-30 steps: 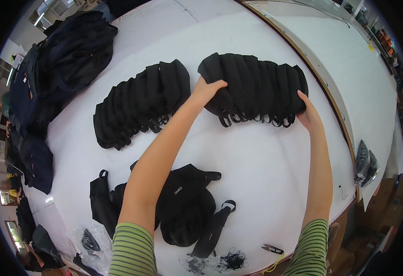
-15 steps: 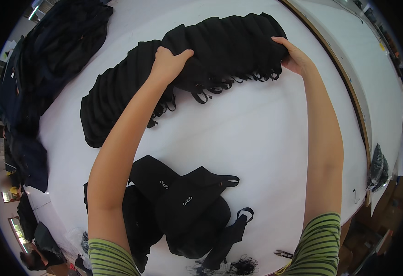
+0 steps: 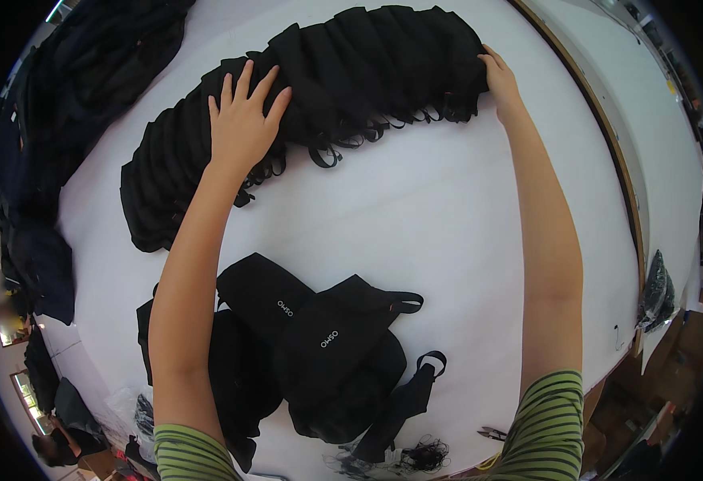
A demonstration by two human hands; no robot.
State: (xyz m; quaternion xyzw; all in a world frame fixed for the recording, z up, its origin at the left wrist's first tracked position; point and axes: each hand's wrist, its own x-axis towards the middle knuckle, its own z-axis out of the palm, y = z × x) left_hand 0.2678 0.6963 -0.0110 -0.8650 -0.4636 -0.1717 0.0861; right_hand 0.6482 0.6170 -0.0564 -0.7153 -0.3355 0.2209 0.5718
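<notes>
A long curved row of overlapping black fabric pouches (image 3: 367,68) lies across the far part of the white table, small loops fringing its near edge. My left hand (image 3: 243,120) rests on the row left of its middle, fingers spread flat. At the row's right end is my right hand (image 3: 502,84), its outstretched fingertips touching the end pouch; its thumb is hard to make out. Closer to me, a loose pile of black pouches (image 3: 343,329) with pale printed marks and loops is partly hidden by my left forearm.
Dark garments (image 3: 87,88) are heaped at the far left. Thread snips (image 3: 492,434) lie by my right sleeve, and a tangle of black thread (image 3: 425,455) sits at the near edge. A wooden strip (image 3: 608,152) runs along the right, with a plastic-wrapped dark bundle (image 3: 656,293) beside it.
My left hand has moved left along the row and spread its fingers flat. My right hand has shifted slightly up and left, still at the row's right end. The row appears slightly farther up and left.
</notes>
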